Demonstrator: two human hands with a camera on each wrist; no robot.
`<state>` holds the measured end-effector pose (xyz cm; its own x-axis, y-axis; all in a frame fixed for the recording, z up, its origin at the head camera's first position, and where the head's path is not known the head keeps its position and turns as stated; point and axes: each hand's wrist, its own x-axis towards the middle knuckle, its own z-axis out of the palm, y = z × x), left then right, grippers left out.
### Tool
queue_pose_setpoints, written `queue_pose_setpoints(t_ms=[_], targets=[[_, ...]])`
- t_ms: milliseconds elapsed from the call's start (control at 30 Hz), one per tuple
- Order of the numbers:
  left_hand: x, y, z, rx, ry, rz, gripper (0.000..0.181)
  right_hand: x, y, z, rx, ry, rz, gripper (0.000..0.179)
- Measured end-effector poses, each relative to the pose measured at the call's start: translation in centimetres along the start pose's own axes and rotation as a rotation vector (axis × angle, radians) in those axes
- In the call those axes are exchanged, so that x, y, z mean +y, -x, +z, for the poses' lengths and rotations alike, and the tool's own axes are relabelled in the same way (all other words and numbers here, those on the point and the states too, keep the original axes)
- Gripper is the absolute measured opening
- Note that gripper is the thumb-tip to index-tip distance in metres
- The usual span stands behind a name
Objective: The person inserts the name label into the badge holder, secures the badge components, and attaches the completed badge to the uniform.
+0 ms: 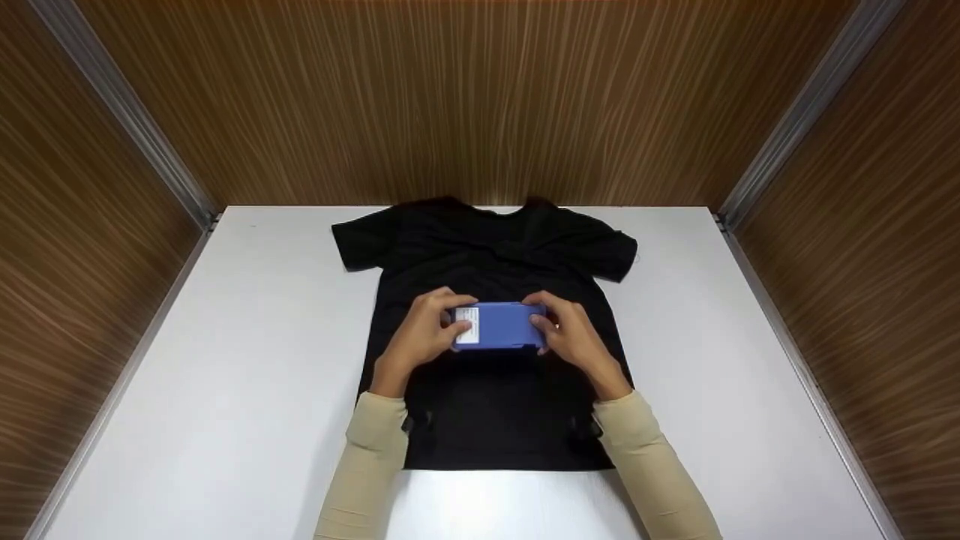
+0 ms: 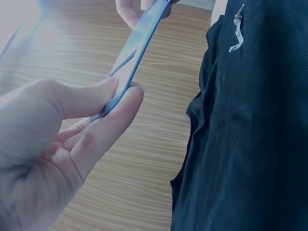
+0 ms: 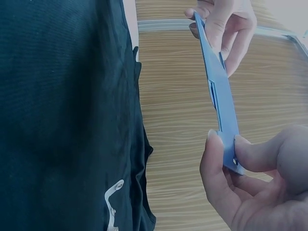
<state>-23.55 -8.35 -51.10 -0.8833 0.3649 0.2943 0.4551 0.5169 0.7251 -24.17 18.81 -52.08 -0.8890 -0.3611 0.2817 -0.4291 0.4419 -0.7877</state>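
Observation:
Above the black T-shirt (image 1: 480,412), both hands hold a flat blue plastic holder (image 1: 502,325) level, one hand at each end. A white printed label (image 1: 466,334) sits at its left end. My left hand (image 1: 424,334) pinches that end, thumb on the near face and fingers behind. The opposite end is pinched by my right hand (image 1: 574,334), its thumb also on the face. From the side, in the right wrist view, the holder (image 3: 219,91) looks thin, with notches along one edge. Beneath, the T-shirt lies spread out, neckline at the back.
A small pale strap with a metal clip (image 2: 237,29) lies on the shirt in the wrist views. The white table (image 1: 247,360) reaches back to a brown wood-grain wall (image 1: 480,105). Side panels (image 1: 82,225) with metal rails (image 1: 135,112) flank it.

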Motion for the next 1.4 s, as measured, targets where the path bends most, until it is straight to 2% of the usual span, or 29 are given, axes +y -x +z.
queue_pose_setpoints(t_ms=[333, 667, 967, 1167, 1400], targets=[[0.2, -0.1, 0.1, -0.003, 0.012, -0.012, 0.033, -0.2, 0.0, 0.4, -0.004, -0.023, 0.006, 0.021], [-0.4, 0.1, -0.4, 0.033, 0.042, -0.013, 0.033, -0.4, -0.1, 0.6, -0.025, -0.045, 0.003, 0.026], [-0.5, 0.0, -0.6, 0.046, 0.112, 0.003, 0.035, -0.2, -0.3, 0.3, 0.061, -0.072, 0.015, 0.03], [-0.8, 0.0, -0.7, 0.046, 0.115, 0.011, 0.037, -0.3, -0.4, 0.2, 0.097, -0.1, 0.039, 0.029], [-0.9, 0.2, -0.8, 0.025, 0.137, -0.017, 0.042, -0.5, -0.3, 0.3, 0.15, -0.109, 0.054, 0.034]])
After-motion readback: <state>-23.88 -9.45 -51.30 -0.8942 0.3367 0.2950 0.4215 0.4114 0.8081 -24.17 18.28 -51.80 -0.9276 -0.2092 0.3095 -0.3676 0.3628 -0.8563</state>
